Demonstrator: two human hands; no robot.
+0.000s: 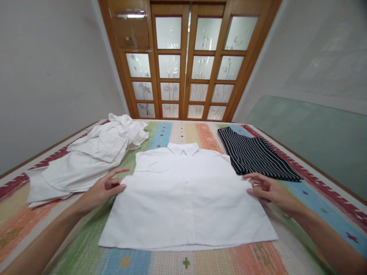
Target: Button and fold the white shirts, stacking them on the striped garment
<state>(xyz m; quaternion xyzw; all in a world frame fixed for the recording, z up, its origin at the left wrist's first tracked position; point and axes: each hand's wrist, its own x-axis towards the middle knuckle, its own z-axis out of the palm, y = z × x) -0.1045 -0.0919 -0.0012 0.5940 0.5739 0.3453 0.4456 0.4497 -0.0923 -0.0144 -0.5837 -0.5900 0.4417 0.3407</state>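
Note:
A white collared button shirt lies flat in front of me with its collar pointing away. Its sleeves are not visible at the sides. A horizontal step crosses it just below the chest, level with both hands. At its left edge is my left hand, thumb against the cloth and index finger stretched out above it. My right hand rests at the right edge, thumb and index finger apart by the cloth. Neither hand visibly grips the shirt.
A loose heap of white clothing lies at the left. Black-and-white striped folded fabric sits at the right. Everything rests on a colourful striped cloth. Beyond stand wooden glass-paned doors, with walls on both sides and a pale green panel at right.

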